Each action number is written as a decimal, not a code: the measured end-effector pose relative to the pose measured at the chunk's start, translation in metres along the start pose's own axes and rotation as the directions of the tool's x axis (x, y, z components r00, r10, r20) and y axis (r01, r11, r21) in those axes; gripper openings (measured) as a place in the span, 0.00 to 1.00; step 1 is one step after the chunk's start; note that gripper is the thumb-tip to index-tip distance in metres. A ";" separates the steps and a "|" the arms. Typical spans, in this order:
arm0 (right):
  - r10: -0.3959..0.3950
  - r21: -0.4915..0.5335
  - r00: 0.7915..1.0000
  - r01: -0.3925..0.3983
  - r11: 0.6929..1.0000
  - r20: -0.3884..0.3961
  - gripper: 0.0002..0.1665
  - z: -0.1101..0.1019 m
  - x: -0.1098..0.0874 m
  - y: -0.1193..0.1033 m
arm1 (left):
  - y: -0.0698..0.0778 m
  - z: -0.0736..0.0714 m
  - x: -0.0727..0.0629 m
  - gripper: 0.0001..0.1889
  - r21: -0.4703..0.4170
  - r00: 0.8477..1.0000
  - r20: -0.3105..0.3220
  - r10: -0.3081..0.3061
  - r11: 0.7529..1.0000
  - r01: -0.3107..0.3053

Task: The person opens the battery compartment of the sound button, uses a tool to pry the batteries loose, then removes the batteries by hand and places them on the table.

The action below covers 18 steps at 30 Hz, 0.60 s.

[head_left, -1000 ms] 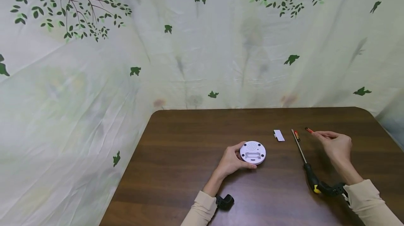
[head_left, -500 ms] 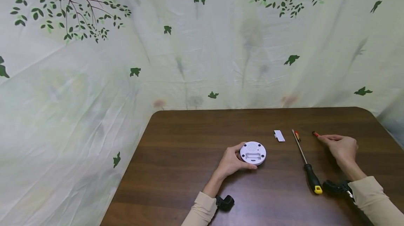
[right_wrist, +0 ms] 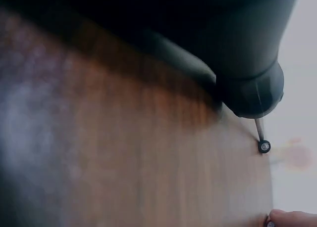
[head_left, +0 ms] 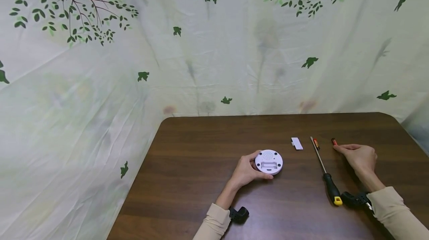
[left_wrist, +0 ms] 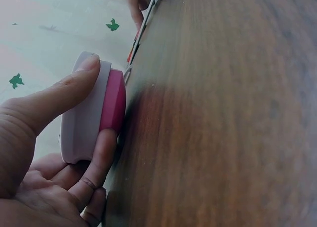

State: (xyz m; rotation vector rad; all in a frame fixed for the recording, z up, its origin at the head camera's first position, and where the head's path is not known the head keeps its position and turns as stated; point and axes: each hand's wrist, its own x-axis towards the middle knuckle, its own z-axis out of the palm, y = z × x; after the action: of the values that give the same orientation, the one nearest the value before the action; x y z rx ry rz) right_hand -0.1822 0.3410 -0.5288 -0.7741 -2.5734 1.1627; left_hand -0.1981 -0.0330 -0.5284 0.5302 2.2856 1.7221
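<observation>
My left hand [head_left: 246, 173] grips a round white device [head_left: 269, 155] by its edge, thumb on one side and fingers on the other. Its face shows dark feet, speaker holes and an uncovered battery compartment with no battery inside. In the left wrist view the device [left_wrist: 84, 118] has a pink underside, held close over the table. At the right, the fingertips of my right hand [head_left: 360, 158] pinch the end of a red battery [head_left: 334, 141] at the tabletop. The right wrist view shows one finger [right_wrist: 293, 218] beside the battery's end [right_wrist: 270, 224].
Between the hands lies a screwdriver [head_left: 331, 188] with a black and yellow handle, its shaft pointing away. A second battery [head_left: 316, 143] lies against the shaft near its tip. Left of that is a small white battery cover [head_left: 296, 143]. A printed curtain hangs behind the brown table [head_left: 201, 139].
My right hand moved right and slightly nearer with the red battery, then a little back left; the battery turned to point more away. The left hand with the device has stayed put.
</observation>
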 end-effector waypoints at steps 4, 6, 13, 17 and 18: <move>0.017 -0.007 1.000 -0.017 1.000 0.003 0.29 -0.001 0.001 -0.001 | 0.002 -0.001 0.001 0.43 0.016 1.000 0.015 0.005 1.000 -0.005; 0.038 -0.004 0.999 -0.038 0.999 0.000 0.33 -0.003 0.002 -0.002 | 0.002 -0.001 0.001 0.43 0.029 1.000 0.024 0.001 1.000 -0.002; 0.120 0.055 0.992 -0.123 0.991 0.044 0.44 -0.010 0.000 -0.003 | 0.002 -0.005 0.001 0.47 0.113 0.999 0.037 0.010 0.993 -0.014; 0.131 0.075 0.988 -0.137 0.988 0.077 0.45 -0.014 -0.004 -0.006 | 0.004 -0.010 -0.001 0.51 0.145 0.998 0.061 -0.001 0.989 -0.008; 0.126 0.073 0.988 -0.132 0.989 0.085 0.45 -0.015 -0.004 -0.007 | 0.005 -0.012 -0.002 0.52 0.161 0.998 0.065 -0.007 0.987 -0.004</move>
State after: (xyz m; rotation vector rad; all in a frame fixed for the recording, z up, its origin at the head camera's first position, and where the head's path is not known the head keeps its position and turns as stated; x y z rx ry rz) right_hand -0.1753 0.3442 -0.5136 -0.9055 -2.5568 1.3507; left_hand -0.2003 -0.0430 -0.5202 0.6065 2.3901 1.5045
